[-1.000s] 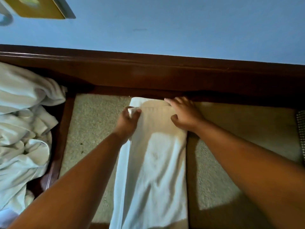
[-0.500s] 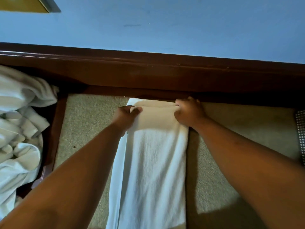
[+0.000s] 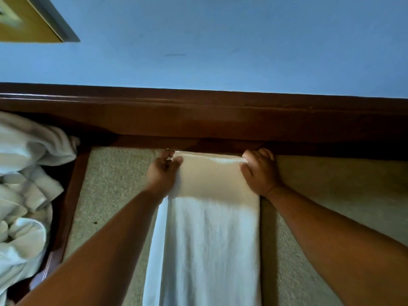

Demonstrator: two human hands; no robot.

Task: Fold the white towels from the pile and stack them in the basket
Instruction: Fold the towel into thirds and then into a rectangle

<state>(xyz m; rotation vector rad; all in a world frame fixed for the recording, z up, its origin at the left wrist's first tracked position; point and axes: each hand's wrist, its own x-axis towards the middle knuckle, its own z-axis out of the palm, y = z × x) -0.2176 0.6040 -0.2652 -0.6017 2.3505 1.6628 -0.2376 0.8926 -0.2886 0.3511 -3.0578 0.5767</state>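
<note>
A long white towel (image 3: pixel 209 239), folded lengthwise into a narrow strip, lies on the beige padded surface (image 3: pixel 114 186) and runs from the dark wooden rail toward me. My left hand (image 3: pixel 162 173) pinches the towel's far left corner between thumb and fingers. My right hand (image 3: pixel 259 171) grips the far right corner, fingers curled over the edge. The pile of crumpled white towels (image 3: pixel 24 195) lies at the left. No basket shows in the head view.
A dark wooden rail (image 3: pixel 220 115) runs across the back below a blue wall (image 3: pixel 220 40). A wooden edge strip (image 3: pixel 70 206) separates the padded surface from the pile. A yellow framed object (image 3: pixel 28 18) hangs at the upper left.
Both hands have moved to the towel's far edge. The right hand, flat a second ago, now curls over the right corner; the left hand still pinches the left corner.
</note>
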